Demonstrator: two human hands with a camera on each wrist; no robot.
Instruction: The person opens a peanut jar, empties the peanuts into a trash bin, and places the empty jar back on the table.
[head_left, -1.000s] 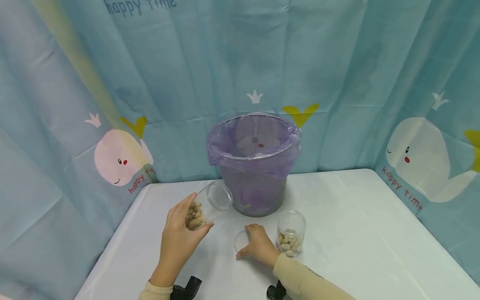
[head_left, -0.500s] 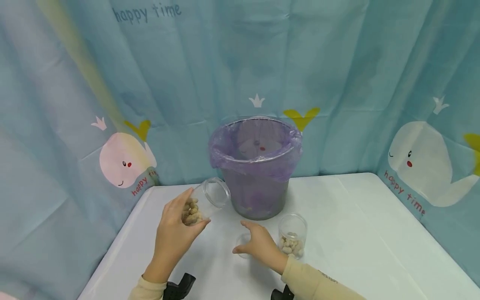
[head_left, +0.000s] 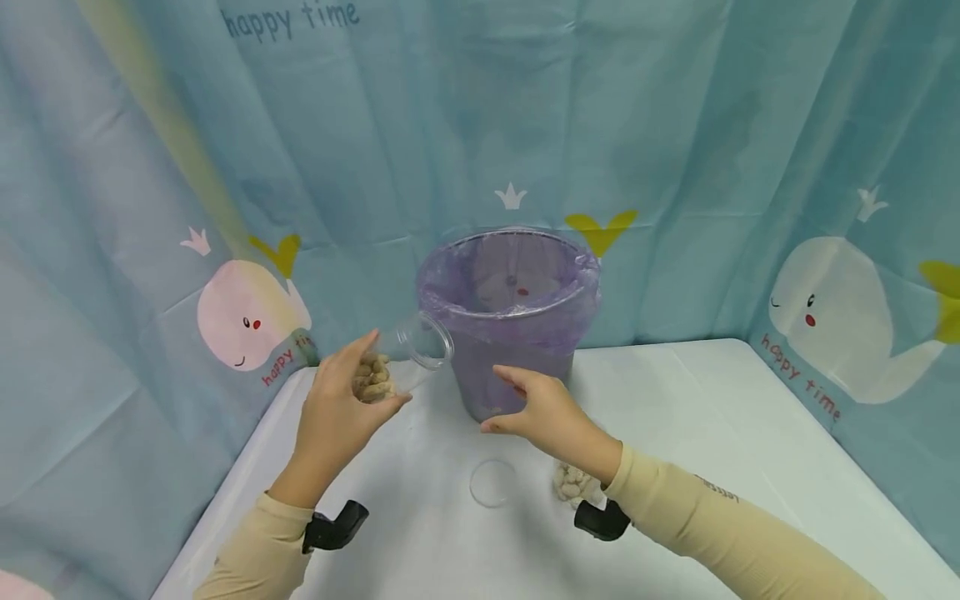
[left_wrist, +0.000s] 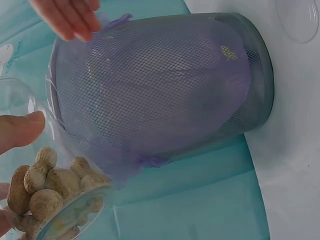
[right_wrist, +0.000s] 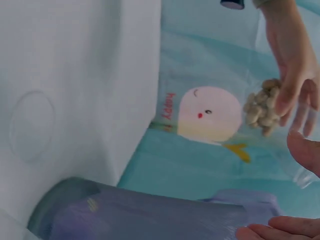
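Observation:
In the head view the left hand (head_left: 335, 412) grips a clear jar (head_left: 401, 367) tilted with its mouth toward the right, peanuts (head_left: 372, 379) gathered at its bottom end. The right hand (head_left: 551, 417) is raised in front of the bin, fingers and thumb spread apart with nothing between them. A clear round lid (head_left: 492, 483) lies flat on the table below that hand. Partly hidden behind the right wrist is a second jar with peanuts (head_left: 573, 483). The left wrist view shows the thumb against the jar wall, with peanuts (left_wrist: 57, 187) inside.
A mesh bin (head_left: 513, 358) lined with a purple bag (head_left: 442, 292) stands at the back of the white table (head_left: 675, 417). Behind it hangs a blue curtain (head_left: 675, 125) with printed whales. Black straps with camera mounts sit at both wrists.
The left hand has lifted the tilted jar higher. My right hand has left the lid on the table and risen toward the bin, its forearm now partly covering the second jar.

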